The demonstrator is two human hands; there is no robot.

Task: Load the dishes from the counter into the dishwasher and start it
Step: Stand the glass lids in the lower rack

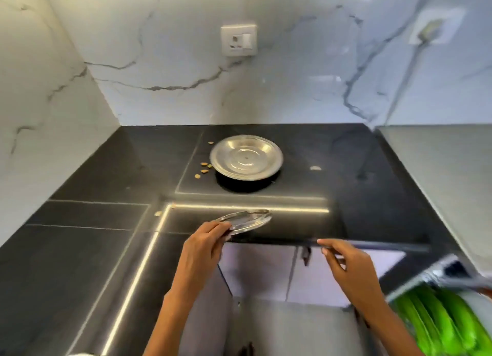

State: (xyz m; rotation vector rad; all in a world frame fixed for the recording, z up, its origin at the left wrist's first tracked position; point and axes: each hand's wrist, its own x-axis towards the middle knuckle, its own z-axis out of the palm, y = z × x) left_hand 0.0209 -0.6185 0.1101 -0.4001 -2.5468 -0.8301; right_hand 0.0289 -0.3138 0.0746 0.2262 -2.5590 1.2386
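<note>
Fingers [222,226] of the left hand [203,242] curl round the near rim of a small steel plate [246,221], thumb on top, pinching it at the front edge of the desk [106,249] in the lower middle of the frame. That forearm rises from the bottom edge of the frame and leans slightly to the right, wrist straight. The small steel plate sits tilted, its far side raised a little, and its surface is blurred; whether its underside touches the desk cannot be told.

To the right of it in the picture, the right hand [346,265] reaches in from the lower right, palm turned inward, with its fingers [330,245] stretched forward and loosely straight, holding nothing. Their tips lie at the dark front edge of the desk, apart from the plate.

Further back, at the centre of the frame, a larger steel plate [246,157] lies flat on the black desk, shallow, round and shiny, with a wide rim and a small dot in the middle. A few yellowish crumbs [205,169] lie just left of it.

At the lower right corner of the frame, a rack with green prongs [439,321] shows, blurred.
</note>
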